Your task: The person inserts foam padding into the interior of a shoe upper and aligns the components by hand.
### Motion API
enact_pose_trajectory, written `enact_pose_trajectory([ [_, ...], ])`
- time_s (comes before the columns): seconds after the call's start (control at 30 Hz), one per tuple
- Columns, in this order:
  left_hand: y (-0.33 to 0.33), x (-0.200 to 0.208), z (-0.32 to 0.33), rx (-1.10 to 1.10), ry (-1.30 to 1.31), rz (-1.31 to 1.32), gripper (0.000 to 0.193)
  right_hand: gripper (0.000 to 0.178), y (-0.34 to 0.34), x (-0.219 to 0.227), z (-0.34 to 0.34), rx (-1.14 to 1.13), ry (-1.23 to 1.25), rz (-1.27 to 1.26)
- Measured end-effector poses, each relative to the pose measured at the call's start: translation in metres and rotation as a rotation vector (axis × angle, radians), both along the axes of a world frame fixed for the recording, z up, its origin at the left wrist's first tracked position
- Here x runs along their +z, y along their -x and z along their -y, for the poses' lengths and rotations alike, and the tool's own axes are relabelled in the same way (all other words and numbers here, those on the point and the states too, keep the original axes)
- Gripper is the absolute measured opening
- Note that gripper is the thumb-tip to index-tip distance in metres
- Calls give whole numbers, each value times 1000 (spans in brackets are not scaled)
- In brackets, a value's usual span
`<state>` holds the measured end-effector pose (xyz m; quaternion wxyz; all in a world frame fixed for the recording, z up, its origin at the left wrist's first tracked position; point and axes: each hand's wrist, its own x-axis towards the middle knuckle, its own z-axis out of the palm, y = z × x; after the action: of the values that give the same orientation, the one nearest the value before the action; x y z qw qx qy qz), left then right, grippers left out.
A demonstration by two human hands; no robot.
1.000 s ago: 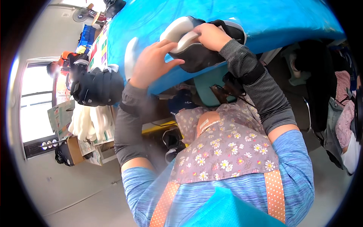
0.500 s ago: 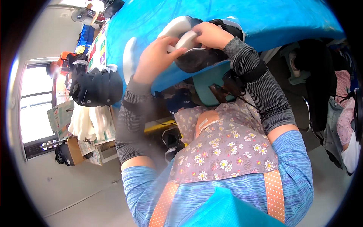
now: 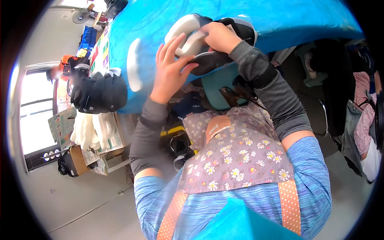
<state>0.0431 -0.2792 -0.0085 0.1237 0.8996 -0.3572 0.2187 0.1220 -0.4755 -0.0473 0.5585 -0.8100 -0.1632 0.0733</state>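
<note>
While a cardboard box (image 3: 76, 160) near the floor holds white pieces (image 3: 90, 130), both hands work a black shoe (image 3: 214, 42) with a thick white sole at the edge of the blue surface (image 3: 280, 16). Left hand (image 3: 170, 72) presses spread fingers (image 3: 176, 46) against the sole, ungripped; right hand (image 3: 218, 36) clasps the shoe's upper.

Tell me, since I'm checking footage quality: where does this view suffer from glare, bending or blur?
Head view: the window at left is blown out white; the blue table edge bows with fisheye distortion; corners are black; hands and shoe stay fairly sharp.
</note>
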Motion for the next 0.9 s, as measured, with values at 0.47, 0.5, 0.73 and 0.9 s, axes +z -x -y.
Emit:
enact_pose_trajectory([
  [0.47,-26,12,-18,-81,19,-178,52,25,-3,-3,12,195,139,176],
  [0.5,-28,11,-20,-92,41,-194,45,25,-3,-2,13,193,137,176],
  [0.73,-30,8,-22,-103,14,-195,40,23,-4,-9,17,318,-39,185],
  [0.9,-4,36,12,-2,-87,-155,63,20,-5,-15,21,190,-53,188],
])
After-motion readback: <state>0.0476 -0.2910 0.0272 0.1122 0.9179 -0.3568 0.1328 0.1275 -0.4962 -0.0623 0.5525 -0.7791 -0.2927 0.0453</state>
